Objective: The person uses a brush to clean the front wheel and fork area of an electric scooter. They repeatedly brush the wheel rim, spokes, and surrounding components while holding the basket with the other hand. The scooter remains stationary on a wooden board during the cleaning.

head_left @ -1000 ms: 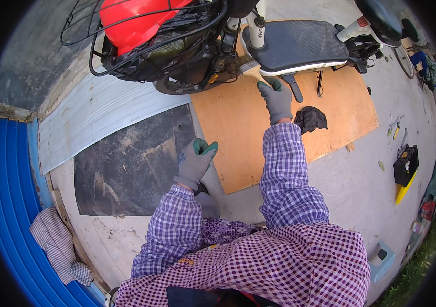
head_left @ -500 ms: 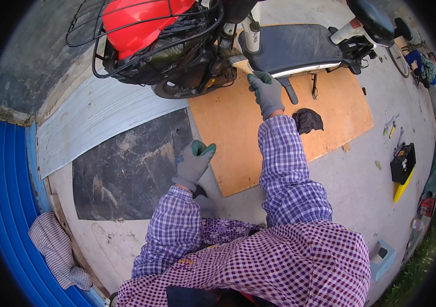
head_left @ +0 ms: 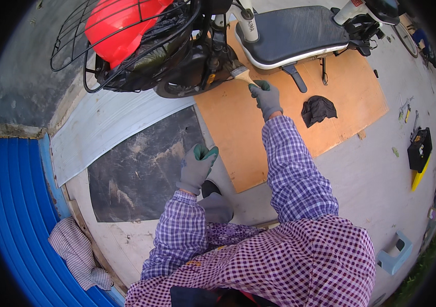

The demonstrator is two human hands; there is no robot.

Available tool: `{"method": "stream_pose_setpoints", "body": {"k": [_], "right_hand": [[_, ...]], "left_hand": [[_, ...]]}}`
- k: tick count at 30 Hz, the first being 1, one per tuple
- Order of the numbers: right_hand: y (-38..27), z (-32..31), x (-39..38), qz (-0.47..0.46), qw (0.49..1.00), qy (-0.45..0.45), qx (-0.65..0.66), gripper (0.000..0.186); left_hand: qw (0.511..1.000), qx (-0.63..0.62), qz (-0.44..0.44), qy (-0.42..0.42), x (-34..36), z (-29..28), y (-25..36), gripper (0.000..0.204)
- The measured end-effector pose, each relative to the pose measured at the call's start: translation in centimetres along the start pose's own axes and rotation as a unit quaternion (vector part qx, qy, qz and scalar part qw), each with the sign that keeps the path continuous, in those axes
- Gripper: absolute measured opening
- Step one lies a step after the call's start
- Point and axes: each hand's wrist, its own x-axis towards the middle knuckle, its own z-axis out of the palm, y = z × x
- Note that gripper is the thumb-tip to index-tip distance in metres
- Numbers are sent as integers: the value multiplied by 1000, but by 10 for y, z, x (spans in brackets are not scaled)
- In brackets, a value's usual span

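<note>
The left hand (head_left: 197,166), gloved, is held loosely curled and empty over the near-left corner of the board (head_left: 238,123), beside a dark mat (head_left: 141,169). Further right, the right hand (head_left: 267,98) is closed around the handle of a brush (head_left: 242,74), whose bristles are set against the scooter (head_left: 213,56) at the board's far edge. The brush is judged light and stiff with soft bristles, best gripped mid-handle; some slip in gloves is possible.

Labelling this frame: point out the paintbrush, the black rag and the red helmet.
paintbrush (head_left: 242,74), head view, on the ferrule by the bristles
black rag (head_left: 318,109), head view, middle of the crumpled cloth
red helmet (head_left: 120,24), head view, top of the shell behind the basket wires
</note>
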Motion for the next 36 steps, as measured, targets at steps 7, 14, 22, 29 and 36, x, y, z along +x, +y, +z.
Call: {"method": "stream_pose_setpoints", "body": {"k": [7, 14, 22, 29, 36], "right_hand": [[40, -27, 19, 89, 989, -50, 105, 28], [89, -16, 31, 143, 946, -110, 271, 30], [131, -2, 32, 179, 943, -46, 278, 33], [119, 28, 29, 118, 975, 45, 184, 30], [119, 94, 30, 121, 966, 113, 199, 26]], "left_hand": [[1000, -9, -4, -6, 6, 7, -5, 30], [999, -37, -12, -12, 14, 15, -24, 26], [1000, 6, -16, -27, 15, 18, -24, 18], [998, -13, -35, -43, 16, 23, -15, 15], [999, 4, -27, -39, 15, 19, -22, 18]]}}
